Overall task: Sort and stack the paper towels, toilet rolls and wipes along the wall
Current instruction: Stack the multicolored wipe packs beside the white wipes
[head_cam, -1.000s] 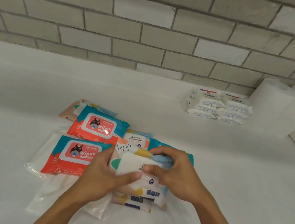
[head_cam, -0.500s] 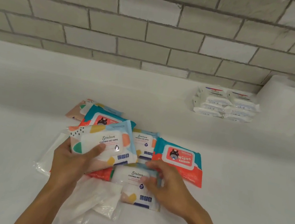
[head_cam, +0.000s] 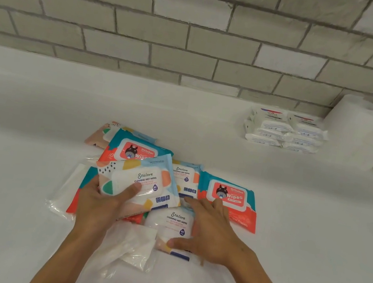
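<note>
Head view: left hand point(head_cam: 98, 205) grips Stalove pack point(head_cam: 142, 180); right hand point(head_cam: 210, 231) lies, seemingly flat, on second pack point(head_cam: 174, 223) by clear bag point(head_cam: 131, 245).

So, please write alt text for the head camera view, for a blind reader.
The left hand grips a pastel Stalove wet-wipes pack while the right hand rests on a second Stalove pack, among red-and-teal wipes packs on a white counter.

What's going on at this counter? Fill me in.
A person is sorting wipes packs. The left hand grips one Stalove pack above the rest, while the right hand rests spread on a second Stalove pack. Red-and-teal Meikubao packs lie around them. White packs sit stacked by the wall beside paper towel rolls.
</note>
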